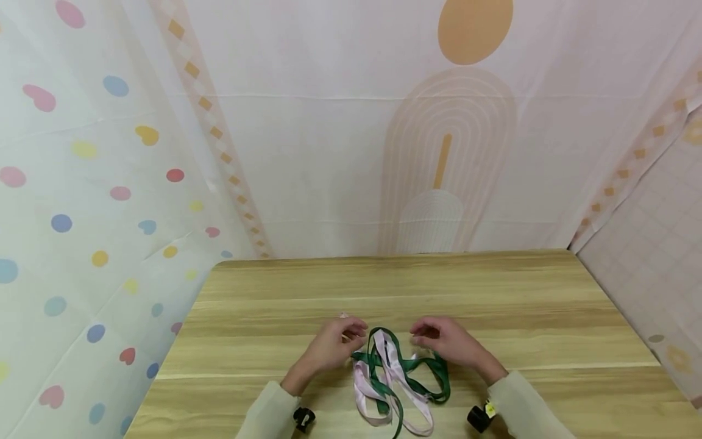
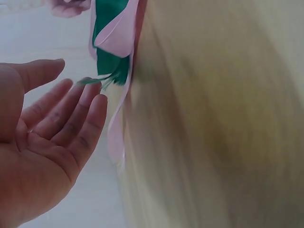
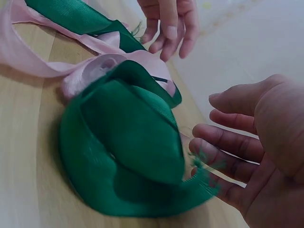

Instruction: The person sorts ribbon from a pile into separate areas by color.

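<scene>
A dark green ribbon (image 1: 433, 366) and a pale pink ribbon (image 1: 384, 390) lie tangled in loose loops on the wooden table (image 1: 384, 286). My left hand (image 1: 356, 332) rests at the tangle's left side and my right hand (image 1: 422, 334) at its right. In the left wrist view, my left hand (image 2: 71, 80) is open with its palm showing, fingertips just short of the green ribbon's frayed end (image 2: 111, 76). In the right wrist view, my right hand (image 3: 209, 128) is open with loosely bent fingers. The frayed end of the green ribbon (image 3: 128, 156) lies against those fingers. Neither hand grips anything.
Patterned cloth walls (image 1: 329, 122) close in the table at the back and on both sides. The table's far half (image 1: 395, 274) shows bare wood. Black wrist cameras (image 1: 303, 418) sit on both pale sleeves near the front edge.
</scene>
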